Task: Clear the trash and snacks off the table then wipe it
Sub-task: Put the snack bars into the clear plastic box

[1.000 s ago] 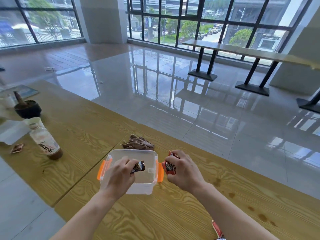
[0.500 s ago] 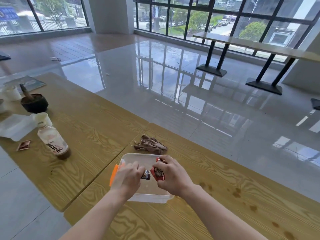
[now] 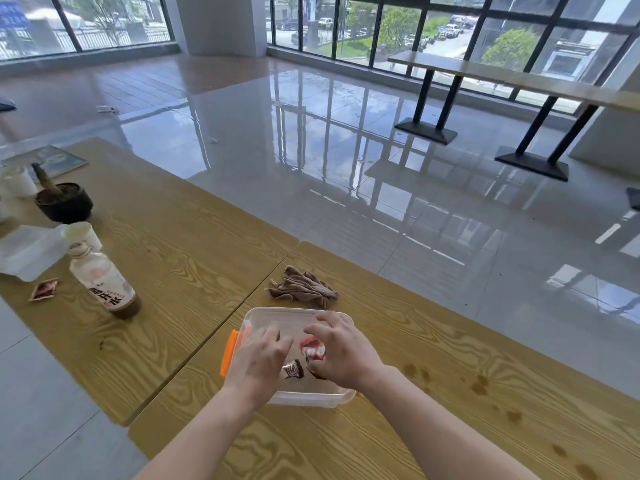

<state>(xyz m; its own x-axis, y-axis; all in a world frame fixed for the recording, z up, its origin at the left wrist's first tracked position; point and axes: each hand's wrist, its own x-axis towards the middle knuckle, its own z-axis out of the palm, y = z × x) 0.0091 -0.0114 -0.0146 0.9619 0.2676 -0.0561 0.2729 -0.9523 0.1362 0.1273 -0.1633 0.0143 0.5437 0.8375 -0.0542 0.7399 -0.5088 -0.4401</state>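
Note:
A clear plastic box (image 3: 277,311) with an orange latch (image 3: 229,353) sits on the wooden table (image 3: 433,341) in front of me. Both hands hover over it. My left hand (image 3: 258,358) has its fingers loosely spread, and a dark snack packet (image 3: 293,369) lies in the box just beside them. My right hand (image 3: 343,351) is clawed with fingers apart above a blurred red and white snack packet (image 3: 313,348) inside the box. A crumpled brown cloth (image 3: 303,289) lies just beyond the box.
On the adjoining table to the left stand a tilted drink bottle (image 3: 104,282), a small wrapper (image 3: 44,289), a white cup (image 3: 81,235), a clear plastic container (image 3: 24,252) and a dark bowl (image 3: 64,202). Brown stains (image 3: 479,384) mark the table at right.
Both hands moved from the box's sides to over its middle. The dark packet and the red packet left the fingers and now sit inside the box.

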